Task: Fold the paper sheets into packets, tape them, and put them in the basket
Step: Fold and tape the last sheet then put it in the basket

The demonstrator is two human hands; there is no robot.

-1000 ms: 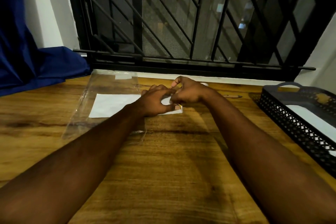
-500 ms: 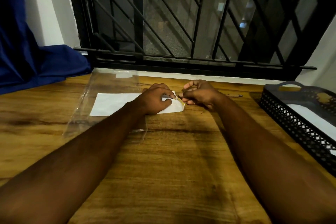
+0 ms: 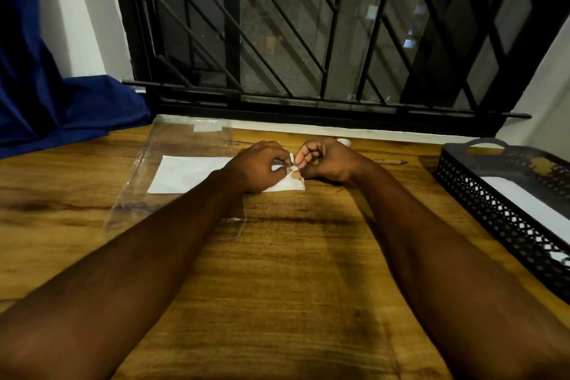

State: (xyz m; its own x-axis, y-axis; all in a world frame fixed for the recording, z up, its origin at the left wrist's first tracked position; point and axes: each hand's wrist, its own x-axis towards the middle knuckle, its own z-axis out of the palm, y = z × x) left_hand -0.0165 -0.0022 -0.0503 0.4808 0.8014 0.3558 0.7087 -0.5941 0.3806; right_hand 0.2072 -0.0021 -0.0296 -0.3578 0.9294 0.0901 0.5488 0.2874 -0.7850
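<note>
Blue cloth (image 3: 61,108) at the tabletop's far left corner. Clear plastic sheet (image 3: 172,145) left of centre by the far edge, with the white paper (image 3: 185,173) lying partly on it. My left hand (image 3: 256,166) sits on the paper's right end, fingers curled and pinching it. Tape strip (image 3: 295,173) at that same end, between both hands. My right hand (image 3: 327,160) pinches it, thumb against curled fingers. Pencil (image 3: 390,161) further right. Black basket (image 3: 481,194) along the right edge, white packet (image 3: 530,207) inside.

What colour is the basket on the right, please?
The basket is black with lattice-cut walls; head view.
</note>
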